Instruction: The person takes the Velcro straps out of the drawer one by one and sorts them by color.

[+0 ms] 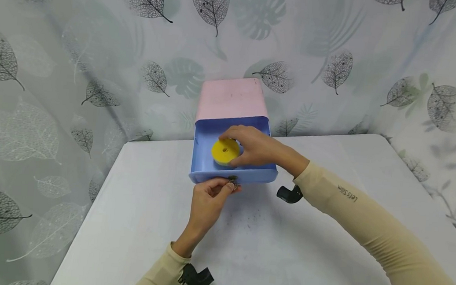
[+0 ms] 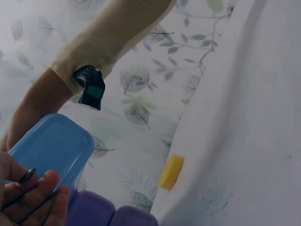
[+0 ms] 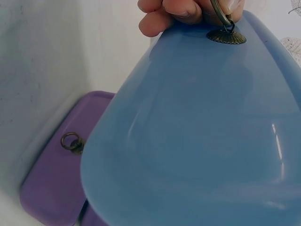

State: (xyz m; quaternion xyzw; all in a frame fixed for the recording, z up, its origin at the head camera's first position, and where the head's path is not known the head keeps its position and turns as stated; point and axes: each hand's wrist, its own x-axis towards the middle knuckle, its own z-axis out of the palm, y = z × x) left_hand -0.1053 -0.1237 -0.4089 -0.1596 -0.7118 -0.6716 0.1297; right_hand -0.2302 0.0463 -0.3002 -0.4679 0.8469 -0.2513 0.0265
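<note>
Your left hand [image 1: 207,204] pinches the ring pull [image 3: 226,36] on the front of the blue drawer [image 1: 254,176], which stands open below the pink top [image 1: 233,98]. Your right hand [image 1: 253,146], thumb and fingers parted around the yellow disc [image 1: 224,153], grips its edge inside that drawer.

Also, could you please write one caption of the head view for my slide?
Right hand holding a yellow disc at the open blue drawer while the left hand pinches its metal pull.
</note>
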